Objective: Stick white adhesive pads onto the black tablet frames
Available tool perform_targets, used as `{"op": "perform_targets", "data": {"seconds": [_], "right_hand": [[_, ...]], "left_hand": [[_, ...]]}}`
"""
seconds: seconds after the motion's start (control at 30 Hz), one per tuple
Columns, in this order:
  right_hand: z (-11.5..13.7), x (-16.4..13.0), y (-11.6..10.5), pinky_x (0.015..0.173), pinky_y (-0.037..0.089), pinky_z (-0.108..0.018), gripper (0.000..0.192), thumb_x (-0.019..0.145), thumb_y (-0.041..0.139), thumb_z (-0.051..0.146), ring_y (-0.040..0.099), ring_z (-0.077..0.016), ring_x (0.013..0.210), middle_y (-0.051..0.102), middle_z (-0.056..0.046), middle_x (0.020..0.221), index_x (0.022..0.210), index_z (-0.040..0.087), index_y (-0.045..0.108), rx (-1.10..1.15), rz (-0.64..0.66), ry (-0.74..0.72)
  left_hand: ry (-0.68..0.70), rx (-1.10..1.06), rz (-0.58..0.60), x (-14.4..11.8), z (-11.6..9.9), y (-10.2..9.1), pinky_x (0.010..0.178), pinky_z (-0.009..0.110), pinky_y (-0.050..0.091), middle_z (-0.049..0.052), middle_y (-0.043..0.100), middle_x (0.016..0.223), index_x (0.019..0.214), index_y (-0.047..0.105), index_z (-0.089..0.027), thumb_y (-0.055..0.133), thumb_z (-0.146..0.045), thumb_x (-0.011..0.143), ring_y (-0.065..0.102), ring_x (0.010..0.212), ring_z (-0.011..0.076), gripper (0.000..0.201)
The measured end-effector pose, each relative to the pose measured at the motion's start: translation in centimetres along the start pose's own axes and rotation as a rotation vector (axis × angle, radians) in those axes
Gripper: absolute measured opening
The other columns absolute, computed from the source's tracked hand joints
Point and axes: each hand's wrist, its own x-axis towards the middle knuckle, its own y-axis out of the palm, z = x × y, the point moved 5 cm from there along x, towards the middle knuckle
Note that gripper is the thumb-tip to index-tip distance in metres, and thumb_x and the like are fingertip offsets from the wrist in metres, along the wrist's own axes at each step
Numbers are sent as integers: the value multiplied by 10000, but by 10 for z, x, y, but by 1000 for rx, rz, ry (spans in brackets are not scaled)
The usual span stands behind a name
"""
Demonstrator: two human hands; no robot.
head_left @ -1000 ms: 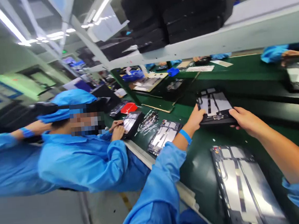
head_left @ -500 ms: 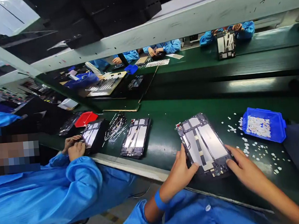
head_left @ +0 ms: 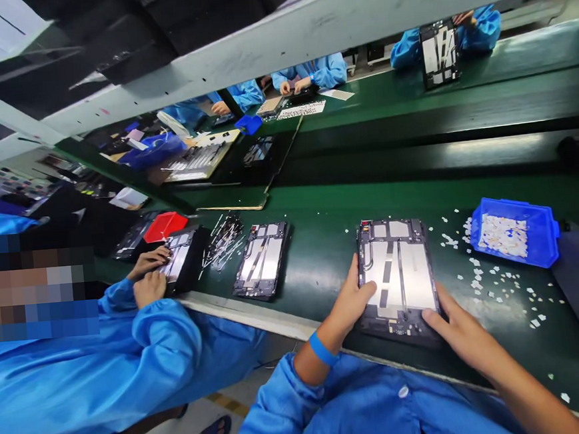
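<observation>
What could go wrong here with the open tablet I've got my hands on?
The open tablet lies face down with its insides bare, and the left hand and right hand grip its lower corners, so fingers might smudge or snag the exposed parts. Loose white bits scattered beside the blue tray could stray into it. It also lies near the table's front edge and could slide off.

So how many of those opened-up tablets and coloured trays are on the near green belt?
Opened tablets: 3, one held by the left hand and right hand, one loose, one under a co-worker's hands
Blue trays: 1
Red trays: 1
Total: 5
</observation>
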Motion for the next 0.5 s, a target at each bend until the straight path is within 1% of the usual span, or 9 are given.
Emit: {"op": "perform_targets", "data": {"seconds": [0.1,0.13,0.2,0.23,0.3,0.37,0.4,0.43,0.5], "right_hand": [[-4,-4,4,1317,190,-518,909,971,550,671,270,-298,1620,294,-93,1761,1723,276,226,45,-29,17],[-7,-10,5,1316,194,-522,924,977,552,658,262,-299,1622,274,-95,1768,1733,276,182,50,-27,24],[-19,-30,4,1316,183,-536,942,979,565,637,231,-310,1631,243,-96,1776,1740,277,142,29,-32,46],[-26,-43,3,1317,175,-540,942,977,569,633,217,-316,1634,241,-95,1776,1740,279,145,7,-45,60],[-42,-69,-4,1314,193,-543,931,965,578,640,228,-336,1628,274,-98,1766,1733,281,195,-43,-85,89],[-50,-87,-14,1306,232,-548,886,960,580,642,284,-354,1609,343,-108,1739,1710,278,281,-92,-109,110],[-50,-90,-20,1300,253,-556,854,961,582,638,324,-362,1593,384,-116,1719,1692,275,328,-116,-118,112],[-46,-90,-27,1293,273,-568,820,964,584,629,364,-368,1574,420,-123,1698,1672,274,369,-143,-135,105],[-27,-80,-46,1268,332,-587,770,969,595,603,445,-374,1525,463,-134,1665,1643,279,415,-205,-223,66]], "left_hand": [[8,-37,27,0,-2,2,1338,489,275,19,368,1734,1719,203,-267,698,-270,810,343,1604,337,1035],[27,-36,48,-3,-2,5,1337,498,280,18,383,1728,1712,234,-274,702,-255,797,356,1596,345,1029],[66,-19,126,-15,3,13,1336,513,286,5,422,1707,1697,289,-296,700,-217,777,380,1581,356,1011],[78,-5,174,-23,7,17,1338,513,283,-8,427,1703,1693,300,-314,689,-200,779,376,1584,355,999],[84,53,258,-41,19,23,1350,505,258,-27,381,1728,1699,275,-342,661,-179,809,327,1610,343,983],[97,152,308,-55,26,23,1353,507,242,-4,311,1760,1712,224,-338,637,-187,865,286,1629,333,954],[122,214,304,-57,24,20,1342,513,267,27,302,1764,1716,205,-323,624,-204,901,302,1621,330,925],[170,288,272,-55,17,16,1317,517,315,67,320,1752,1716,204,-301,611,-227,934,343,1599,328,886],[323,486,144,-41,-9,6,1244,512,412,131,429,1668,1688,293,-261,570,-252,990,452,1514,319,751]]}}
